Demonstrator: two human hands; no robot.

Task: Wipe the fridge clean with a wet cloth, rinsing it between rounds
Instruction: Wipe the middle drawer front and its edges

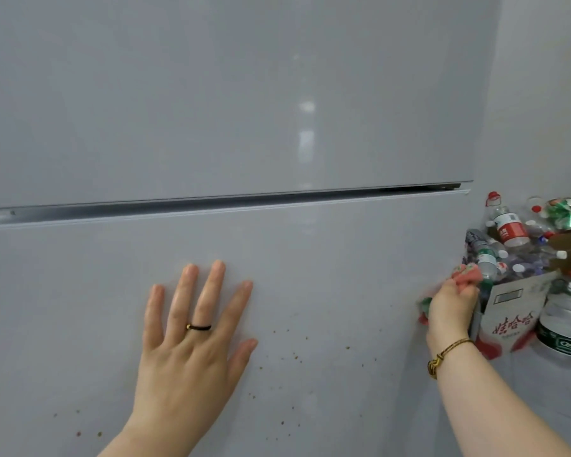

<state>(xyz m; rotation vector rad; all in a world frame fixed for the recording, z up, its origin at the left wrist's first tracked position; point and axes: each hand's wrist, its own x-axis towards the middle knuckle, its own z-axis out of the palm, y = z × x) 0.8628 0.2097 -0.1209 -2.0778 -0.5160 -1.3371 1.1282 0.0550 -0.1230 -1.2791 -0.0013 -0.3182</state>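
Right hand (450,306) clutching cloth (467,274) at fridge (277,127) edge; left hand (192,331) spread flat.

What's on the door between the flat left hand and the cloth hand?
Head view: brown specks dot the lower door between left hand and right hand gripping the cloth.

Pale wall (541,94) at right, cardboard box (508,311) of empty plastic bottles (511,225) beside it.
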